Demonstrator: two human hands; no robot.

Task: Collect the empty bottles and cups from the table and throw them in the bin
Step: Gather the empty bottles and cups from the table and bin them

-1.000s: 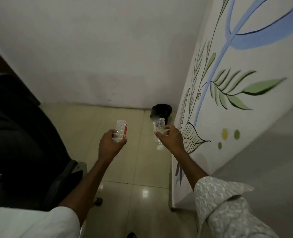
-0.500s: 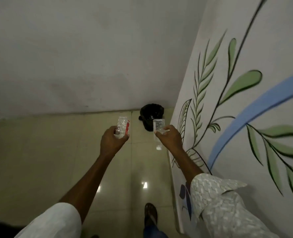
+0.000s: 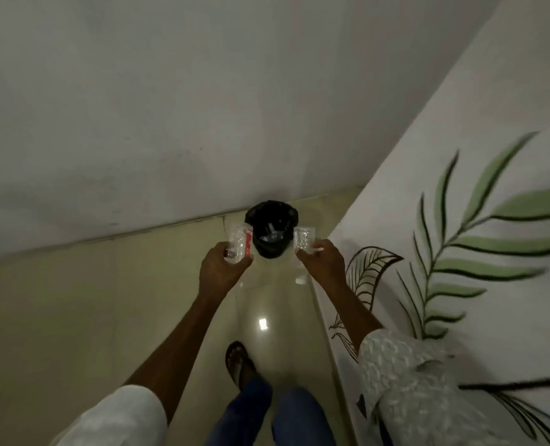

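Observation:
A black bin (image 3: 271, 220) lined with a dark bag stands on the floor in the corner ahead, with some clear plastic inside. My left hand (image 3: 222, 272) grips a crumpled clear bottle with a red label (image 3: 239, 243), held just left of the bin. My right hand (image 3: 323, 262) holds a clear plastic bottle (image 3: 304, 244) upside down, its neck hanging below the hand, just right of the bin. Both hands are apart from the bin, short of its rim.
A plain grey wall (image 3: 170, 123) runs behind the bin. A white wall painted with green leaves (image 3: 460, 252) closes in on the right. Glossy beige tiles (image 3: 90, 317) stretch to the left. My sandalled foot (image 3: 238, 362) is stepping forward.
I have walked closer to the bin, which now sits between my two hands and looks larger. The dark chair seen at the left a second ago is out of view.

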